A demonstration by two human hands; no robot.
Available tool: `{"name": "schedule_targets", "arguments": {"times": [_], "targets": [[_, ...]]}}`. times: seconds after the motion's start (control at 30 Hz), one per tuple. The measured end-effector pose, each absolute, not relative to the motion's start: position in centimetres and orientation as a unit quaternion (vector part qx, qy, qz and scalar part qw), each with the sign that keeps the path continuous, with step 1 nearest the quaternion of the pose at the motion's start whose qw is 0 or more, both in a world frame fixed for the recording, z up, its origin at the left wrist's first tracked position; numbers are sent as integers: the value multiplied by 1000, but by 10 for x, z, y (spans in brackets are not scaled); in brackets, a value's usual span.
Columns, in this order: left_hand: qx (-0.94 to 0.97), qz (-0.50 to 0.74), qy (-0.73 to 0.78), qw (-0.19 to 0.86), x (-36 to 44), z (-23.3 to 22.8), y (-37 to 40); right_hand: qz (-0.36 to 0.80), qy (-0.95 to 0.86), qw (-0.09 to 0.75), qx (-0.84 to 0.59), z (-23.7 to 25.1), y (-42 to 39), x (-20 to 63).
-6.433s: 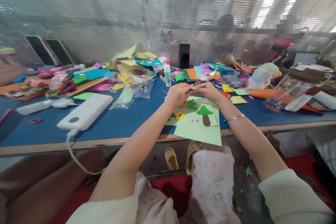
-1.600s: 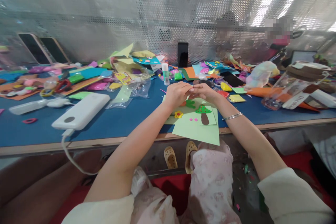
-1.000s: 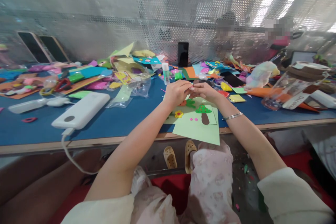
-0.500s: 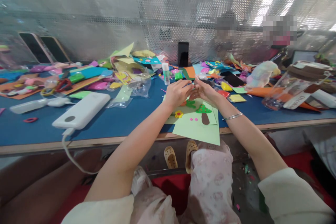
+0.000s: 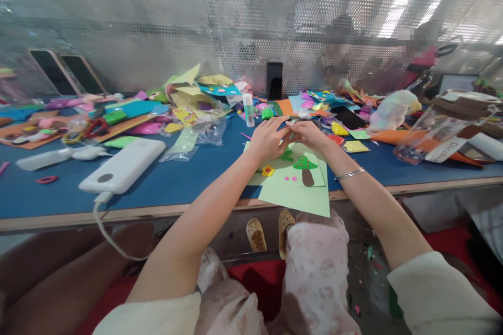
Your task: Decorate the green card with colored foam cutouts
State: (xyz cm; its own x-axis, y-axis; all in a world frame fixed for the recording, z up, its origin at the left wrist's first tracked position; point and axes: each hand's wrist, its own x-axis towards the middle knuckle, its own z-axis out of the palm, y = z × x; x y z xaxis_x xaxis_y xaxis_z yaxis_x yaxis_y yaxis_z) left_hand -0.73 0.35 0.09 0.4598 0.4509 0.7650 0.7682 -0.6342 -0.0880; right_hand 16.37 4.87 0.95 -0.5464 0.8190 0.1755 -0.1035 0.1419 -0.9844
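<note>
My left hand (image 5: 268, 139) and my right hand (image 5: 308, 134) meet at the fingertips above a pale green sheet of paper (image 5: 294, 200). The fingers of both are bent together around a tiny spot, and what lies between them is too small to make out. On the paper below are a green-topped tree (image 5: 304, 163) with red dots and a brown trunk, a yellow flower (image 5: 268, 170) with an orange middle, and two pink dots (image 5: 291, 179). My left hand partly covers a green shape (image 5: 287, 155). The sheet's lower corner hangs past the table edge.
Behind my hands stand a glue stick (image 5: 248, 110) and a dark phone (image 5: 274, 81). A white power bank (image 5: 123, 166) with a cable lies left. Clay packets and coloured paper line the back. A clear bottle (image 5: 436, 128) and a fluffy toy (image 5: 394, 111) are right.
My fingers have shifted slightly against each other, and the right fingertips now pinch closer together beside the left ones. The paper and the things around it look unmoved.
</note>
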Motion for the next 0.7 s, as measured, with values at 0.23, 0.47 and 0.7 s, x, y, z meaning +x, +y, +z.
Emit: {"name": "schedule_targets", "arguments": {"times": [0.23,0.47,0.7], "targets": [[-832,-435,-337,73,-14,1,9,575,-690,350,-266,6,53,165],[-788,-496,-361,48,-16,3,9,578,-706,318,-258,7,52,167],[-779,-458,-423,58,-14,4,11,576,-732,255,-259,14,45,170]]}}
